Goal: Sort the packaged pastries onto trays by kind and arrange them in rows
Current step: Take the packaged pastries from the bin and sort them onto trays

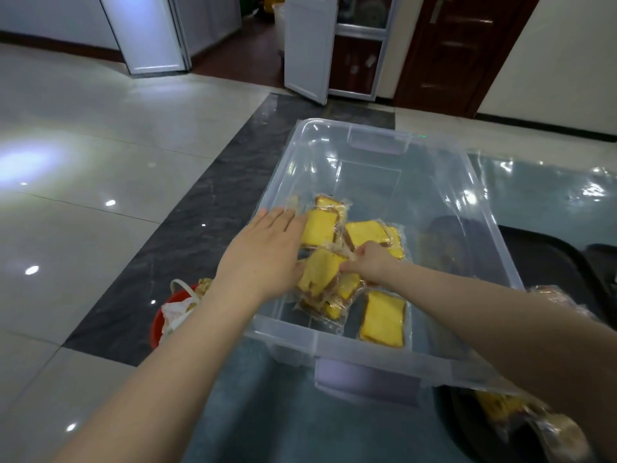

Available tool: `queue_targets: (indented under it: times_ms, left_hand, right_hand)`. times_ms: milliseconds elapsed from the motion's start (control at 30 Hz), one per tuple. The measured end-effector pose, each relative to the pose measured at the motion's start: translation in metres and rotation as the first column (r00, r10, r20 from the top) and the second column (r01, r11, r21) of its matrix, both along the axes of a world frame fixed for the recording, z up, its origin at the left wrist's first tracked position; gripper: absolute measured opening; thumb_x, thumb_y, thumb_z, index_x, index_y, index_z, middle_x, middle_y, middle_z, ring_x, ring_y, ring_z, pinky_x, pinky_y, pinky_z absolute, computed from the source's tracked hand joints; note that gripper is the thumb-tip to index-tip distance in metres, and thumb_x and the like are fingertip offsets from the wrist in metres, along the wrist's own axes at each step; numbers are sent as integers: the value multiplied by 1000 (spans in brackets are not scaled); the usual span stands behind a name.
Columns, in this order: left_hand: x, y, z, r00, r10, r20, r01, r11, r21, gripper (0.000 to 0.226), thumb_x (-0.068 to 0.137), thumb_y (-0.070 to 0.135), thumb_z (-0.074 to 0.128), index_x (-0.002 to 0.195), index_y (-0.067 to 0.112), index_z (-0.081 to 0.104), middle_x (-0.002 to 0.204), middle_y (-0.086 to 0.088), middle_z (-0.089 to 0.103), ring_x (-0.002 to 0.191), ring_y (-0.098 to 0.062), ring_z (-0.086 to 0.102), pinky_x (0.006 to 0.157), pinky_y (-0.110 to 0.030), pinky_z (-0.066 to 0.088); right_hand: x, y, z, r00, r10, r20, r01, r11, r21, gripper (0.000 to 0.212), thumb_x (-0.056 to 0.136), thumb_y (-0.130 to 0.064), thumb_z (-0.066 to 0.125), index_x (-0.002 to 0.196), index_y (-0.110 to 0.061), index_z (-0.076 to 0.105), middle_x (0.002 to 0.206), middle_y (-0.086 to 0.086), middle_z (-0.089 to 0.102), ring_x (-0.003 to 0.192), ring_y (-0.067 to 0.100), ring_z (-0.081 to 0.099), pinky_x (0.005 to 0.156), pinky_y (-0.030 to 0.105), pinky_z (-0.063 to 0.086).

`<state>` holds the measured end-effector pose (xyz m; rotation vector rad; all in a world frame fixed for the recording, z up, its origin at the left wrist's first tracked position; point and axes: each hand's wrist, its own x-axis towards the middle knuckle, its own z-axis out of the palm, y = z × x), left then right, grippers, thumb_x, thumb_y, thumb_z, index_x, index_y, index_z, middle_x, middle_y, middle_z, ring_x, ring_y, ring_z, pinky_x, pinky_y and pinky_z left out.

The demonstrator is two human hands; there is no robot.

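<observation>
Both hands reach into a clear plastic bin [384,349] that sits on a grey-blue table [283,412]. The left hand [263,252] lies over the bin's left wall with its fingers straight and spread, the fingertips touching a wrapped yellow cake slice [319,232] near the left side of the bin. The right hand [374,264] has its fingers curled and pinches the clear wrapper of another cake slice [322,272] in the middle of the heap. More wrapped slices lie loose on the bin floor: one pair toward the back [367,233], and a single slice [382,319] close to the near wall. A black tray [547,259] rests on the table to the right of the bin, and some wrapped pastries [521,412] lie on a dark tray at the lower right (blurred, so their kind is hard to tell). On the tiled floor left of the table stands a red bucket [157,325] with a white bag [177,312] in it.
</observation>
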<state>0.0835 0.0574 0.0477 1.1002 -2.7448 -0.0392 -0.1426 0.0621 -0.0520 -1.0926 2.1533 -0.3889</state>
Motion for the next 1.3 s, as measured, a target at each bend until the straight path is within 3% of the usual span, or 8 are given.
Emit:
queue_targets:
  times_ms: [100, 167, 233, 467, 933, 1067, 1233, 1300]
  left_hand:
    - [0, 0, -2, 1000, 1, 17, -1, 1000, -27, 69, 88, 41, 48, 145, 12, 24, 150, -8, 32, 141, -22, 21, 114, -31, 2]
    - [0, 0, -3, 1000, 5, 23, -4, 999, -35, 69, 88, 39, 51, 145, 12, 24, 151, -7, 31, 141, -22, 20, 114, -30, 1]
    - [0, 0, -2, 1000, 8, 27, -7, 999, -37, 68, 88, 38, 51, 145, 12, 24, 151, -7, 30, 141, -22, 20, 114, -30, 1]
    - [-4, -2, -5, 998, 28, 48, -24, 997, -74, 64, 89, 33, 49, 145, 12, 25, 150, -7, 32, 140, -22, 20, 114, -30, 0]
    - [-3, -1, -6, 997, 19, 72, -11, 993, -113, 59, 88, 34, 51, 140, 15, 32, 143, -4, 39, 136, -20, 28, 115, -31, 5]
    - [-2, -1, -6, 997, 14, 73, -5, 994, -112, 57, 88, 32, 51, 139, 14, 34, 141, -4, 41, 135, -21, 29, 114, -30, 6]
    - [-1, -2, -7, 996, 6, 84, 5, 993, -121, 56, 88, 35, 52, 137, 15, 35, 139, -4, 44, 133, -22, 31, 113, -32, 10]
    - [-1, -2, -7, 996, 6, 85, 4, 992, -122, 56, 88, 35, 52, 137, 15, 35, 139, -3, 44, 133, -22, 31, 114, -32, 9]
  right_hand:
    - [1, 1, -14, 989, -129, 65, 122, 987, 102, 90, 74, -64, 68, 135, -4, 41, 112, 12, 56, 96, 29, 58, 71, 38, 53]
    - [7, -6, -16, 955, -238, 178, 217, 968, 128, 115, 66, -81, 60, 149, -9, 25, 147, 16, 38, 127, 41, 44, 92, 52, 47]
    - [11, -14, -18, 946, -252, 205, 228, 964, 135, 122, 62, -85, 58, 152, -14, 18, 157, 13, 23, 137, 41, 32, 103, 54, 37]
    - [9, -27, -32, 964, -82, 253, 43, 987, 157, 102, 66, -58, 79, 145, -12, 36, 146, 11, 43, 130, 30, 44, 105, 38, 39]
    - [18, -30, -21, 833, -257, 490, 215, 966, 141, 87, 58, -25, 92, 129, -3, 47, 117, 14, 63, 107, 30, 62, 90, 45, 53]
    - [9, -31, 2, 926, -49, 373, -68, 953, 294, 53, 69, -24, 87, 107, -8, 54, 98, 6, 60, 89, 21, 58, 75, 33, 49]
    - [-10, -12, 20, 925, 375, 66, -334, 716, 613, 37, 73, -30, 83, 88, -15, 53, 76, 5, 49, 68, 15, 48, 67, 25, 45]
    - [-18, -5, 27, 887, 462, 14, -349, 651, 674, 59, 71, -31, 84, 118, -9, 54, 111, 12, 59, 99, 24, 59, 77, 32, 51]
